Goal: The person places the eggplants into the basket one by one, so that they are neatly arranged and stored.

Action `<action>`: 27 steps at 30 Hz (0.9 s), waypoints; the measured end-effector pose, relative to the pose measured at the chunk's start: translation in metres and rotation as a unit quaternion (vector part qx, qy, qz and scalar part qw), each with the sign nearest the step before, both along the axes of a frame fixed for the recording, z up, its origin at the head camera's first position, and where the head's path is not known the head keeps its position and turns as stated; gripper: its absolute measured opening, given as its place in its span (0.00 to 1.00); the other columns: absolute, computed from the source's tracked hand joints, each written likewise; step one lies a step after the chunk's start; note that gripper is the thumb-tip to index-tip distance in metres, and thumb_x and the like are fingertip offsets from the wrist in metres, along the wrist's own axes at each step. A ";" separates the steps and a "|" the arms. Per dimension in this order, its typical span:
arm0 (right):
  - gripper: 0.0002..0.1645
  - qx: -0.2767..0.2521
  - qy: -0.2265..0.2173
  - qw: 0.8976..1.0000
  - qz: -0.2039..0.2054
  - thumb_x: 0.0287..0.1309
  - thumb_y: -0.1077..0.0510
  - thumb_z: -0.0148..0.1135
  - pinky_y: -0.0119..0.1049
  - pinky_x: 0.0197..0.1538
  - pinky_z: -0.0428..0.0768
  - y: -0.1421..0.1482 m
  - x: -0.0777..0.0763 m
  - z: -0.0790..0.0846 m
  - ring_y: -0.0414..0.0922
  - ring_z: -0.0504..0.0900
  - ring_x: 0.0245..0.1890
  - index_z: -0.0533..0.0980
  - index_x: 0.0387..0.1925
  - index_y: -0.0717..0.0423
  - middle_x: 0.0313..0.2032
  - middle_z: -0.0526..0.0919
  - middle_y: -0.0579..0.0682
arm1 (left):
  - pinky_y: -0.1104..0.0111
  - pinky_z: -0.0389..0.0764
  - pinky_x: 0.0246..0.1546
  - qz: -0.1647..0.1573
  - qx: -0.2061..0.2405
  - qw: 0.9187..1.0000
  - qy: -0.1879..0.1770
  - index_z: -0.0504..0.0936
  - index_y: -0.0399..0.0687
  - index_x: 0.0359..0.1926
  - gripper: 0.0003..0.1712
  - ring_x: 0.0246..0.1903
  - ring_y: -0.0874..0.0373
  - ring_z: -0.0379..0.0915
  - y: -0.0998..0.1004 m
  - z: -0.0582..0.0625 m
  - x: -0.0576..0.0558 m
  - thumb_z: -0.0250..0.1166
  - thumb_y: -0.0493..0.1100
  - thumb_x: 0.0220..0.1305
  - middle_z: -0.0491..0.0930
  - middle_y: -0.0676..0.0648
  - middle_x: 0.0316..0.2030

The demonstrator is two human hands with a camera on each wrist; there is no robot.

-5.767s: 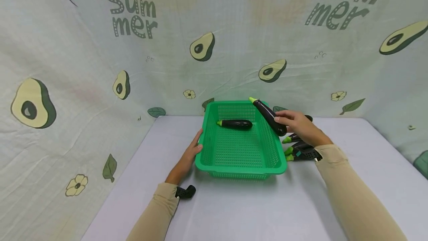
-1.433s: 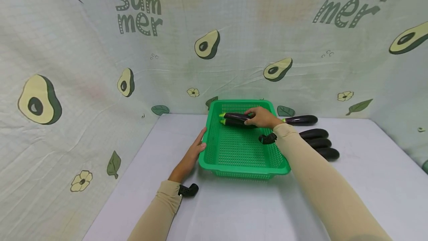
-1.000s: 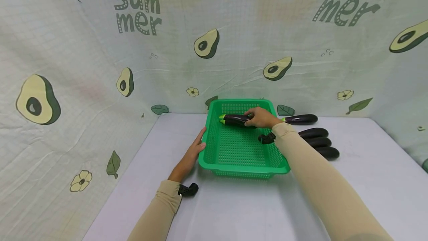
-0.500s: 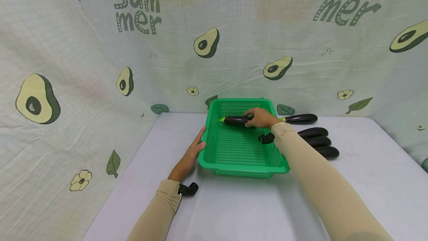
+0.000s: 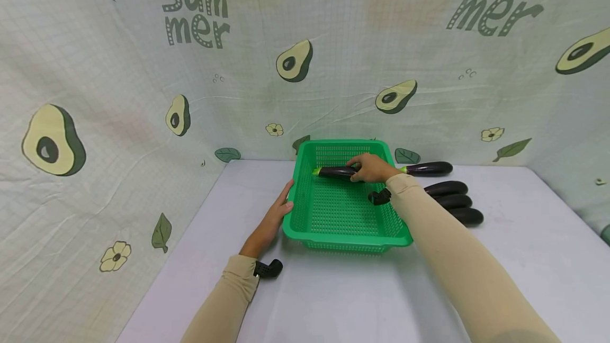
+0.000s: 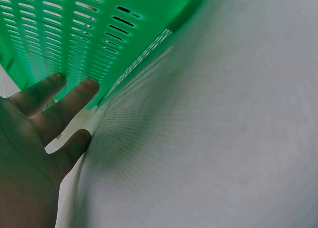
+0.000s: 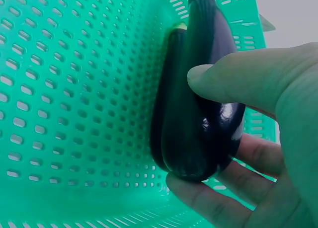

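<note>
A green plastic basket (image 5: 348,216) with slotted walls stands on the table. Inside it, toward the back, my right hand (image 5: 371,168) holds a dark purple eggplant (image 7: 198,133), thumb on one side and fingers round the other. A second eggplant (image 7: 162,104) lies alongside it in the right wrist view; in the head view the held one largely covers it. Their green stem ends (image 5: 316,172) point left. At the basket's left side, my left hand (image 5: 272,221) rests its straight, spread fingers (image 6: 64,111) against the outer wall.
Several more eggplants (image 5: 459,201) lie on the white table (image 5: 514,247) right of the basket, partly hidden behind my right sleeve (image 5: 452,247). Another eggplant (image 5: 429,169) lies farther back. A patterned cloth (image 5: 333,99) hangs behind the table.
The held eggplant has gone from above the basket's right rim into the basket, then shifted slightly nearer, over the second eggplant in view. My left hand stays at the basket's side.
</note>
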State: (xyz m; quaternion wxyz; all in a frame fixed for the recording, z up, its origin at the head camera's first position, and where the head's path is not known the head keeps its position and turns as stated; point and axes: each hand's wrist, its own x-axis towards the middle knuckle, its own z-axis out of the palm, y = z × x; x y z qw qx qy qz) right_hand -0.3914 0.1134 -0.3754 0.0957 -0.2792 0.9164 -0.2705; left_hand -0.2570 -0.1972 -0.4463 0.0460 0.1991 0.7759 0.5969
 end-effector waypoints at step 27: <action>0.29 0.043 0.012 0.999 0.012 0.62 0.64 0.64 0.54 0.51 0.78 -0.001 0.002 0.002 0.62 0.78 0.54 0.73 0.65 0.66 0.56 0.78 0.68 | 0.43 0.42 0.71 0.022 0.000 1.000 0.013 0.39 0.64 0.81 0.37 0.76 0.51 0.34 0.000 -0.011 -0.005 0.42 0.52 0.77 0.36 0.52 0.79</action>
